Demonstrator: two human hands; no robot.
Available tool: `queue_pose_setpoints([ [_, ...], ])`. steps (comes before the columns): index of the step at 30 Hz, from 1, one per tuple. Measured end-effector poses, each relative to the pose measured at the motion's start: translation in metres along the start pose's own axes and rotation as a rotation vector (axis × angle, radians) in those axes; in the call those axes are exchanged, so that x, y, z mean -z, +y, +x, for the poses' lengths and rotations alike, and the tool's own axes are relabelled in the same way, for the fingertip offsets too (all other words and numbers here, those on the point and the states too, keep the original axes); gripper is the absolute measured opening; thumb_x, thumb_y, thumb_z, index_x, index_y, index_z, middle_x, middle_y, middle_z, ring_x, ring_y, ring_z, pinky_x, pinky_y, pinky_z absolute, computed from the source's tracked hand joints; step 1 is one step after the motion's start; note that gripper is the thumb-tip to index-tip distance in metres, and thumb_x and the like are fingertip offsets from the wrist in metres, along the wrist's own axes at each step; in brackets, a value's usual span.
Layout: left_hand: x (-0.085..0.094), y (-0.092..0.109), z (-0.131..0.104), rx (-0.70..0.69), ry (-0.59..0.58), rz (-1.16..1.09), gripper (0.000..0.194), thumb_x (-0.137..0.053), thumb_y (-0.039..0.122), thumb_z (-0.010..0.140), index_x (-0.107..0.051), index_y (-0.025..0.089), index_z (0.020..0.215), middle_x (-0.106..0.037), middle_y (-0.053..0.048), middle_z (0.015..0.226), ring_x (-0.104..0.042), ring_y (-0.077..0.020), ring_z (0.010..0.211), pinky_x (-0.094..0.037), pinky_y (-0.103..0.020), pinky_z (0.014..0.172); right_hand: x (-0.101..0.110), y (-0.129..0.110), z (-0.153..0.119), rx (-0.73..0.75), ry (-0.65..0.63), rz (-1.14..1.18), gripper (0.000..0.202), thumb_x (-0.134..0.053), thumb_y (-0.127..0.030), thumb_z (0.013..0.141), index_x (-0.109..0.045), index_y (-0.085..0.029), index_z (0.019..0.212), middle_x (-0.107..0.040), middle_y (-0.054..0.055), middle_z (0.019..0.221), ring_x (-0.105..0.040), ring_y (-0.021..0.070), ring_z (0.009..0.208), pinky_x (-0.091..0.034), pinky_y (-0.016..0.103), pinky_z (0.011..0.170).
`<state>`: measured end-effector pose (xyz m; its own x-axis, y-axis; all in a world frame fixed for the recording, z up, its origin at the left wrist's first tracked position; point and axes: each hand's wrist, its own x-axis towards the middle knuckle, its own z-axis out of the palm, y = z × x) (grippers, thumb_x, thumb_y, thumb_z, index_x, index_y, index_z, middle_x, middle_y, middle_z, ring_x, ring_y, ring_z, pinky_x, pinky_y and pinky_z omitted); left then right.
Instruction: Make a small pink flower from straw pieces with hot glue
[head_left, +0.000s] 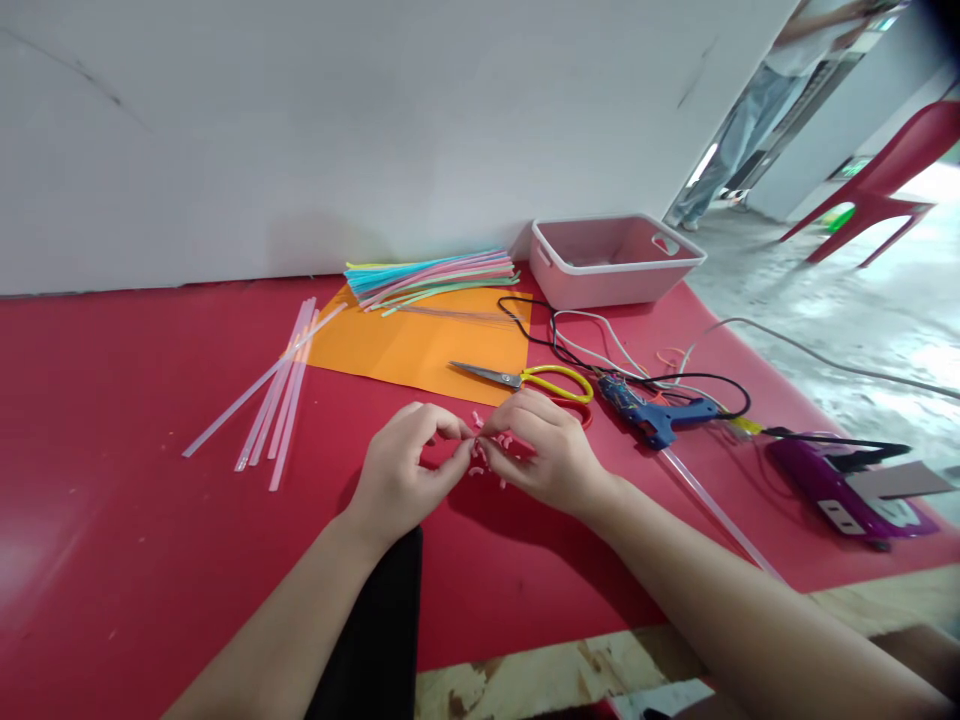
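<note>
Over the red tabletop (172,560), my left hand (409,470) and my right hand (551,450) meet fingertip to fingertip. Both pinch a small pink piece (476,450), mostly covered by the fingers; its exact kind is too small to make out. Several short curled pink pieces (476,471) lie under and around the fingertips. Just beyond my right hand are scissors (487,375) with one yellow and one red handle, partly hidden by that hand. A blue glue gun (652,410) lies to its right with a clear glue stick (712,505) extending from it.
Fuzzy pastel pipe cleaners (435,280) rest on orange paper (390,345). Translucent glue sticks (281,400) lie at left. A pink basket (600,285) stands by the wall. Cables (637,375) tangle near a purple power strip (832,490). A black flat object (382,620) lies below my left wrist. A person (757,110) stands far right.
</note>
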<state>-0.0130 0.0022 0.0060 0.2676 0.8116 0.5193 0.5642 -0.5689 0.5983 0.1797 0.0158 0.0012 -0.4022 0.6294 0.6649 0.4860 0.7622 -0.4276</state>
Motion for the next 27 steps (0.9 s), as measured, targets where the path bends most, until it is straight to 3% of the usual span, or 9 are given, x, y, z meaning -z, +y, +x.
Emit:
queue_pose_setpoints([
  [11,-0.004,-0.003,0.000,0.039,0.001,-0.019,0.020,-0.065,0.018,0.080,-0.046,0.022,0.077,-0.066,0.002,0.076,-0.065,-0.0140,0.073,-0.049,-0.025,0.066,-0.015,-0.006,-0.003,-0.065,0.073,-0.089,0.016,-0.059,-0.017,0.082,-0.052,-0.021,0.068,-0.058,0.002,0.065,-0.052,0.0152,0.063,-0.044,0.028,0.061],
  [17,-0.008,-0.004,0.001,0.140,0.044,0.038,0.026,-0.065,0.018,0.077,-0.040,0.022,0.074,-0.060,0.003,0.071,-0.065,-0.0144,0.070,-0.046,-0.024,0.062,-0.019,-0.004,-0.003,-0.091,0.031,-0.111,0.009,-0.059,-0.018,0.085,-0.059,-0.020,0.077,-0.067,0.003,0.075,-0.059,0.0162,0.071,-0.046,0.029,0.071],
  [23,-0.008,-0.005,0.002,0.166,0.071,0.040,0.028,-0.065,0.017,0.076,-0.038,0.022,0.073,-0.058,0.005,0.071,-0.065,-0.0129,0.070,-0.044,-0.023,0.061,-0.018,0.000,-0.001,-0.103,0.027,-0.135,0.012,-0.057,-0.015,0.084,-0.060,-0.019,0.073,-0.065,0.003,0.070,-0.057,0.0167,0.068,-0.045,0.030,0.069],
  [27,-0.007,-0.006,0.002,0.157,0.052,0.035,0.026,-0.065,0.020,0.078,-0.040,0.022,0.074,-0.058,0.004,0.072,-0.064,-0.0129,0.069,-0.045,-0.023,0.062,-0.014,0.000,-0.001,-0.122,0.043,-0.126,0.004,-0.059,-0.019,0.085,-0.062,-0.018,0.084,-0.068,0.006,0.080,-0.060,0.0185,0.076,-0.048,0.032,0.073],
])
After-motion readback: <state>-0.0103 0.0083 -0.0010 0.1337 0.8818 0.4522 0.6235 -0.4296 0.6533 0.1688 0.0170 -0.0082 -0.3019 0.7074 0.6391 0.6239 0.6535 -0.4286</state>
